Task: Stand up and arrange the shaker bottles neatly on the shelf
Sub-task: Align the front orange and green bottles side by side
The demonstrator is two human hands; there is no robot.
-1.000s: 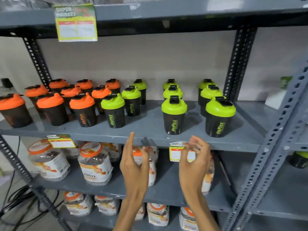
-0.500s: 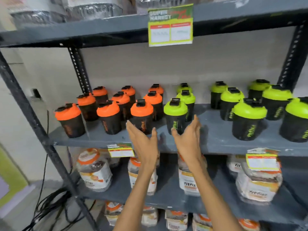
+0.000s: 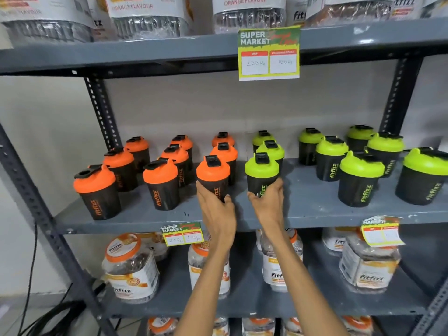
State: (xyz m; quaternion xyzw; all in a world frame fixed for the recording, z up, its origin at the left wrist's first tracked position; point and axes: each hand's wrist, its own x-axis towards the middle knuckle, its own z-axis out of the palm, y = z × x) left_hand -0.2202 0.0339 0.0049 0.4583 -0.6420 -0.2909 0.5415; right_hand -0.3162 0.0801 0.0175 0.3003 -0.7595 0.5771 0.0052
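Note:
Black shaker bottles stand upright in rows on the grey middle shelf, several with orange lids on the left and several with green lids on the right. My left hand wraps the base of the front orange-lidded shaker. My right hand grips the base of the front green-lidded shaker beside it. Both held bottles stand upright at the shelf's middle, about a hand's width apart.
Clear jars with orange lids fill the shelf below, and more jars sit on the top shelf. Price tags hang from the shelf edges. A perforated upright stands at the left, with black cables on the floor.
The view has moved closer and left. Both hands have reached forward from open in front of the shelf and closed on the two front bottles.

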